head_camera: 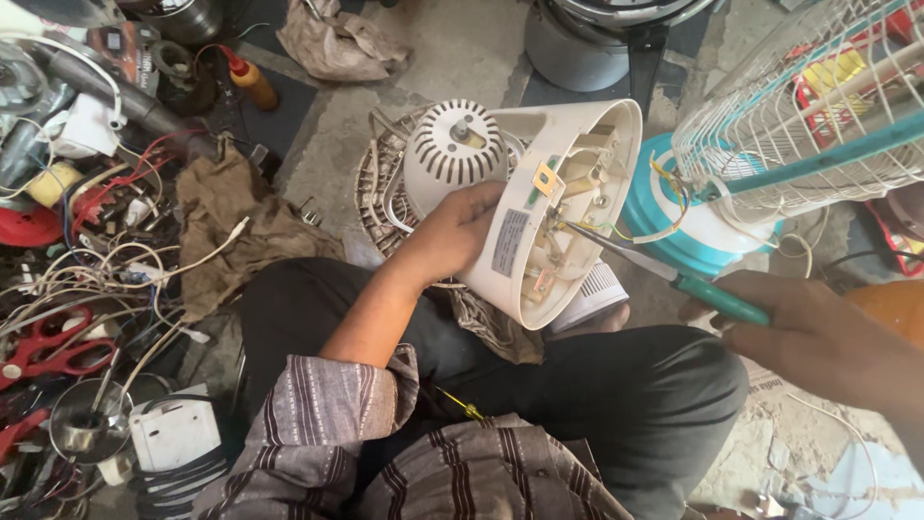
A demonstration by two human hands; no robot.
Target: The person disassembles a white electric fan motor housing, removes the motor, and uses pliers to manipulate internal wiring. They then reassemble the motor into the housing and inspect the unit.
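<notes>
Resting against the person's lap, at centre of view, is a cream plastic fan housing (539,207) turned open side toward the camera; its round vented motor cover (454,144) sits at the upper left of it; inside the shell, small terminals and thin yellow wires are visible, though their connections are too small to trace. The left hand (452,231) grips the housing at its near rim, fingers curled closed around the edge; the fingertips are hidden behind the shell. The right hand (818,327) is closed around the green handle of long-nose pliers (664,270), whose tip reaches into the housing; whether the tip pinches a wire cannot be told; the forearm is cut off at the right edge. Behind the housing lies a round grille (371,193), mostly covered by it. To the right stands a teal and white fan base (693,241) under a white wire guard (770,106), cut off by the frame. At left, tangled wires (96,260), red scissors (48,347), a brown rag (241,221) and an orange bottle (252,82) crowd the floor.
</notes>
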